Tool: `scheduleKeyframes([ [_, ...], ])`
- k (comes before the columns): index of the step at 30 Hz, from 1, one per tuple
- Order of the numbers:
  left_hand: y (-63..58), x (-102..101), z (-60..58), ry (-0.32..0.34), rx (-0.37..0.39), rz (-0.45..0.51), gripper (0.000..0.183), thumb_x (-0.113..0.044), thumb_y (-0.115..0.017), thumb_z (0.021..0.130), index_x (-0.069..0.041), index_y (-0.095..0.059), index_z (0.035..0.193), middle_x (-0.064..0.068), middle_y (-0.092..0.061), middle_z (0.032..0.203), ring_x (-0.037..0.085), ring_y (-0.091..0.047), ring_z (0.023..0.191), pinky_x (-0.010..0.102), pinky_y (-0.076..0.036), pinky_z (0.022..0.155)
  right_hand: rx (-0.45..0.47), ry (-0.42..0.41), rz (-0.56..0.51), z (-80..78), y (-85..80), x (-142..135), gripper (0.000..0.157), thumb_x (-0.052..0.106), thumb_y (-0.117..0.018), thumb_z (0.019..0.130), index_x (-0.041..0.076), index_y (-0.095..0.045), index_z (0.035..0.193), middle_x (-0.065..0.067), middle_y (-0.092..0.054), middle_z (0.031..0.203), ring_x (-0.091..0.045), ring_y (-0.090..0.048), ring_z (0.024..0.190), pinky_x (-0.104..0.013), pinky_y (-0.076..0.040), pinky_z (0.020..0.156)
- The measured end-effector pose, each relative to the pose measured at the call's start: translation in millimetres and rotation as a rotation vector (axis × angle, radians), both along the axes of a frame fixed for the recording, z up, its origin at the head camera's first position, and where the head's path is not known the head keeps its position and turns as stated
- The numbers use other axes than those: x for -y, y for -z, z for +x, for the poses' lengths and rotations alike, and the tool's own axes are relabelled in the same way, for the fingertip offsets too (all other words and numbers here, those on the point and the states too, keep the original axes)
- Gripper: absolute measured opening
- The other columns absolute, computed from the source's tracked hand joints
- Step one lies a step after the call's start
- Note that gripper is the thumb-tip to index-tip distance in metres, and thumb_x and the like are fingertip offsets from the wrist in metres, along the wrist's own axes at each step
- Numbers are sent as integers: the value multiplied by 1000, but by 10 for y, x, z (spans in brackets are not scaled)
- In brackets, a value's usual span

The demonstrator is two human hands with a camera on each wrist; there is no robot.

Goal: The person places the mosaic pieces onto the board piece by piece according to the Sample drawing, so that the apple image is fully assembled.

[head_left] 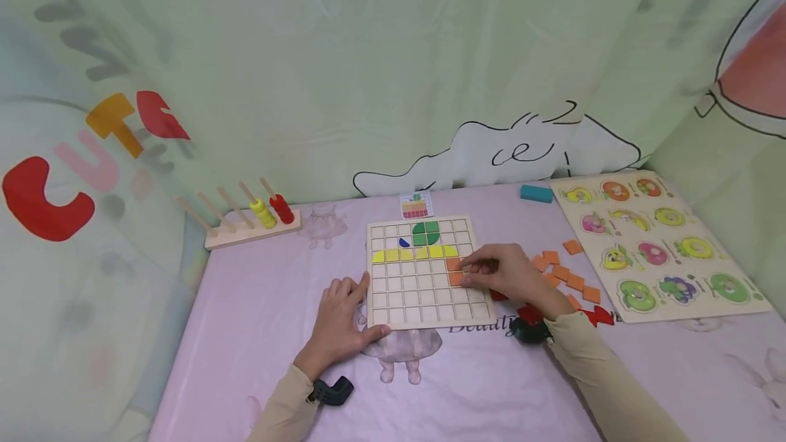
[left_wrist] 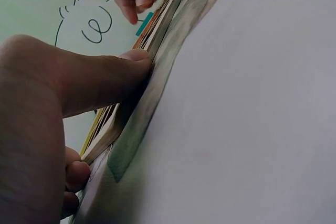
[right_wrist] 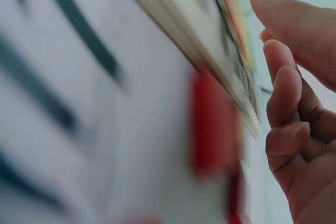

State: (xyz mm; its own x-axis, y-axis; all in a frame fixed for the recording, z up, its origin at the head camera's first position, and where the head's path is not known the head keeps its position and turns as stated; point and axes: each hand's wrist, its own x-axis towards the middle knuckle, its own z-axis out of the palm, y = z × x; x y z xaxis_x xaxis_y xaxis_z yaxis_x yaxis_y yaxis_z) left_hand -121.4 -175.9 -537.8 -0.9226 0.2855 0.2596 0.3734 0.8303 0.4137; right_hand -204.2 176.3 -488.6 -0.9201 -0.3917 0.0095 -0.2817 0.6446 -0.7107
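Observation:
A square wooden grid board (head_left: 393, 297) lies flat before me, partly filled with green, blue, yellow and orange pieces. My left hand (head_left: 339, 319) rests at its near left corner; the thumb lies along the near edge and the index fingertip touches the left edge. In the left wrist view the thumb (left_wrist: 107, 74) presses the board's wooden edge. My right hand (head_left: 506, 275) is over the board's right side, its fingertips close by two orange square tiles (head_left: 453, 264). Nothing shows between the parted thumb and fingers of the right hand (right_wrist: 302, 82) in the right wrist view.
Loose orange tiles (head_left: 575, 282) and red pieces (head_left: 598, 316) lie right of the board. Beyond them is a fruit puzzle board (head_left: 580, 224). A teal block (head_left: 536, 194), a small pattern card (head_left: 417, 205) and a peg stand with rings (head_left: 252, 229) stand toward the back.

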Motion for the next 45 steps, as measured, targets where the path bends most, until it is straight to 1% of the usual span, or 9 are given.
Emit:
scheduleKeyframes([
  [4, -1, 13, -13, 3, 6, 1, 104, -62, -81, 77, 2, -51, 154, -3, -45, 94, 15, -34, 90, 33, -31, 83, -8, 101, 49, -54, -107, -224, 32, 21, -86, 90, 7, -80, 117, -4, -67, 90, -21, -57, 83, -25, -49, 64],
  [6, -2, 19, -14, 0, 11, 0, 105, -62, -81, 77, 1, -51, 155, -3, -44, 94, 15, -33, 90, 33, -30, 83, -12, 116, 94, -79, -141, -328, 33, 20, -85, 90, 5, -78, 119, -6, -67, 93, -23, -57, 85, -25, -49, 62],
  [13, 2, 35, -10, -11, 22, -1, 106, -61, -82, 76, 1, -50, 155, -2, -44, 94, 16, -33, 91, 33, -30, 83, 28, 46, 156, -116, -83, -426, 36, 23, -88, 88, 7, -79, 119, -6, -64, 95, -22, -55, 86, -26, -48, 62],
  [22, -12, 15, -11, -9, 40, 9, 106, -61, -82, 77, 1, -49, 156, -2, -43, 94, 16, -33, 90, 33, -29, 83, 68, 65, 157, -97, -67, -326, 24, 21, -88, 88, 9, -73, 103, -4, -63, 89, -21, -57, 86, -28, -51, 64],
  [28, -14, 7, -10, -6, 28, 1, 105, -60, -83, 76, 1, -50, 155, -3, -43, 94, 16, -33, 90, 33, -30, 83, 87, 71, 69, -99, -54, -362, 21, 24, -83, 93, 9, -72, 101, -4, -65, 86, -20, -58, 80, -26, -49, 61],
  [34, -17, -1, 12, -5, 20, 2, 104, -60, -82, 76, 1, -51, 155, -2, -45, 94, 16, -34, 90, 33, -31, 83, 149, 133, -75, -94, -31, -352, 37, 31, -72, 102, 11, -68, 133, -11, -68, 98, -25, -63, 80, -31, -54, 63],
  [36, -17, -3, 15, -6, 19, 0, 104, -60, -82, 76, 1, -51, 155, -2, -45, 94, 16, -34, 90, 33, -31, 83, 160, 136, -138, -95, -22, -320, 40, 32, -70, 103, 11, -67, 138, -13, -68, 101, -25, -63, 85, -30, -54, 67],
  [41, -23, -10, 22, -7, 16, 4, 104, -60, -82, 76, 1, -52, 154, -2, -44, 94, 16, -33, 89, 33, -30, 82, 128, 151, -254, -91, 35, -203, 35, 25, -74, 101, 8, -72, 131, -14, -71, 101, -21, -59, 85, -26, -48, 64],
  [45, -17, -9, 18, -9, 18, 0, 104, -60, -82, 76, 1, -51, 155, -3, -43, 94, 15, -33, 90, 32, -29, 82, 82, 160, -275, -92, 113, -95, 34, 20, -79, 97, 9, -74, 129, -11, -77, 99, -14, -63, 86, -22, -48, 66],
])
